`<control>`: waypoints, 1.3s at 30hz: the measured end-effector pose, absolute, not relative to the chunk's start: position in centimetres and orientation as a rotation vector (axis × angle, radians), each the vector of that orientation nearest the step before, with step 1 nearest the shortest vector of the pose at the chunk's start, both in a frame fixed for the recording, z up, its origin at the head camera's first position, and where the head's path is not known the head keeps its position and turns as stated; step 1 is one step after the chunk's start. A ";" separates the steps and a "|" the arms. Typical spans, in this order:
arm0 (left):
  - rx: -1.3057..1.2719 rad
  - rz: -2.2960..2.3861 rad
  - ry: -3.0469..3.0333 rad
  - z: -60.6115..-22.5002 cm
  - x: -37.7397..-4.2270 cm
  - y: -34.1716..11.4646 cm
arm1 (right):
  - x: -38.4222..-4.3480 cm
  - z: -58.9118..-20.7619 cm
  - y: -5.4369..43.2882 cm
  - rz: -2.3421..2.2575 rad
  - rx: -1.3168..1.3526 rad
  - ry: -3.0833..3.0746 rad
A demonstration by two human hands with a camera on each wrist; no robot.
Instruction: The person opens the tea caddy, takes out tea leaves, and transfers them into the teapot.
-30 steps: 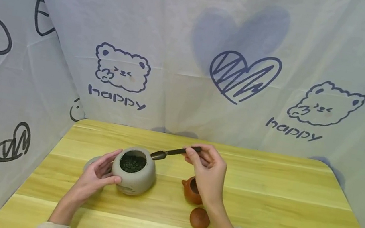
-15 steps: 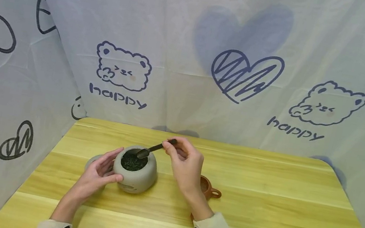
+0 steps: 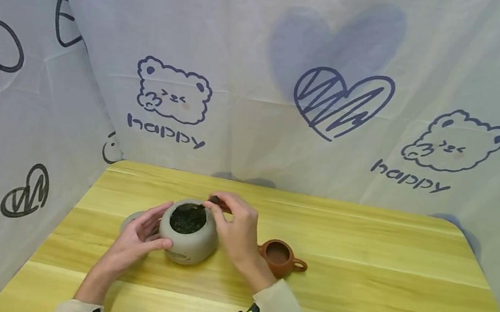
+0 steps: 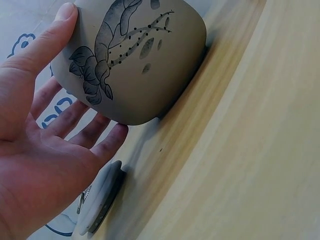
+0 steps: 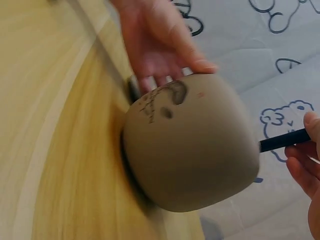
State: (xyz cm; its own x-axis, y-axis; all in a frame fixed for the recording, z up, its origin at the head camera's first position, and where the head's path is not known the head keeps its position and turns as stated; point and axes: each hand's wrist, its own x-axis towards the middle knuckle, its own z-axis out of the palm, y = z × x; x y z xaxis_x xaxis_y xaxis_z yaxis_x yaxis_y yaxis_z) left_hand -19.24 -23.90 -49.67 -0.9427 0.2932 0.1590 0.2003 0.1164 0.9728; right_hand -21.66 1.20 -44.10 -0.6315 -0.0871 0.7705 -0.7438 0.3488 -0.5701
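Note:
My left hand (image 3: 134,241) grips the left side of a round grey tea jar (image 3: 187,251), thumb toward the front and fingers round behind. Dark tea leaves (image 3: 187,220) show through its wide mouth. A lotus drawing decorates the jar's wall in the left wrist view. At the mouth's right rim, my right hand (image 3: 236,232) pinches the dark handle of a tea scoop (image 5: 284,140) between thumb and fingers. The scoop's head is down inside the jar, hidden by the wall in the right wrist view.
A small reddish-brown clay teapot (image 3: 278,267) stands uncovered right of the jar, its spout partly behind my right wrist. The jar's grey lid (image 4: 101,200) lies on the wooden table (image 3: 382,291) beside my left hand. Printed cloth (image 3: 251,150) hangs behind and at the sides.
My right hand has moved left from above the teapot, bringing the scoop over and down into the jar. The teapot is more exposed; its small round lid is now hidden. My left hand keeps its hold.

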 end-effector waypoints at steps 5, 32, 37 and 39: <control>0.520 1.980 2.290 -49.8 -19.3 -23.8 | -21.8 -45.0 0.7 1.198 0.807 -2.026; 0.493 1.979 2.290 -49.6 -19.4 -23.8 | -22.1 -45.3 0.2 1.420 0.597 -2.258; 0.466 1.982 2.282 -49.5 -19.4 -23.9 | -22.2 -45.0 0.1 1.510 0.487 -2.331; 0.463 1.978 2.284 -49.4 -19.5 -23.8 | -22.3 -44.8 0.1 1.534 0.437 -2.362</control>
